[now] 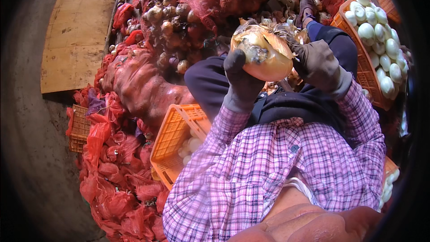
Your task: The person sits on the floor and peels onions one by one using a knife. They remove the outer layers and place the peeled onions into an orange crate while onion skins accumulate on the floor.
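Note:
My left hand [240, 74], in a dark glove, grips a large onion [265, 53] from its left and lower side. A dark, mouldy-looking patch shows on the onion's pale flesh, and brown dry skin hangs loose along its top and right. On the onion's right side my right hand [315, 62], also gloved, has its fingers curled at the loose skin; whether it holds a tool is hidden. Onion skins lie below, between my legs.
Peeled onions fill an orange plastic crate [361, 64] at the right. Another orange crate [171, 141], holding some peeled onions, stands at my left elbow. Red mesh sacks [141, 84] of onions lie ahead and left, with crumpled red netting [124, 181] nearer me. A wooden board [79, 30] is far left.

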Demonstrator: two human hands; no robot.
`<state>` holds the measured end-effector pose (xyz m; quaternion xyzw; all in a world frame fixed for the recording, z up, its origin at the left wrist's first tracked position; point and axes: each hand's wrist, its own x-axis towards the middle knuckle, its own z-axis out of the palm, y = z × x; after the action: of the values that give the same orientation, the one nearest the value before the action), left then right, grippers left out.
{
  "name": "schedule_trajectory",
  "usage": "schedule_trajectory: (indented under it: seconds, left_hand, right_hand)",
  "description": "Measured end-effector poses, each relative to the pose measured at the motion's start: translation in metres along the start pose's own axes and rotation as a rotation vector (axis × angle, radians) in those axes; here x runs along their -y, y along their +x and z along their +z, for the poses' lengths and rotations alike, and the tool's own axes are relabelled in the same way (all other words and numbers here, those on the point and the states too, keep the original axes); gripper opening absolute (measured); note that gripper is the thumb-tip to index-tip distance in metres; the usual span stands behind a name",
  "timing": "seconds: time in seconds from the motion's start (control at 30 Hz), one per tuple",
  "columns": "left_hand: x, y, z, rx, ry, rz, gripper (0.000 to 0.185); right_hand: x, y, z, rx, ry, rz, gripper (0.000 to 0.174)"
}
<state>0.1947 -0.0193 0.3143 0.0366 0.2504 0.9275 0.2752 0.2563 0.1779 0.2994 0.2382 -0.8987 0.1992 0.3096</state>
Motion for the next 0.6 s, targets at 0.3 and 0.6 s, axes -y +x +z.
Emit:
schedule_trajectory:
  seconds: [0.3,0.6]
  left_hand:
    - [-0.003,0.004,-0.009,0.046,0.038,0.016,0.084]
    - [-0.006,0.013,-0.041,0.128,0.957,0.462,0.093]
  right_hand:
    - [0.0,0.009,-0.003,0.129,0.033,0.043,0.052]
    - [-0.004,0.02,-0.01,0.183,-0.03,0.055,0.062]
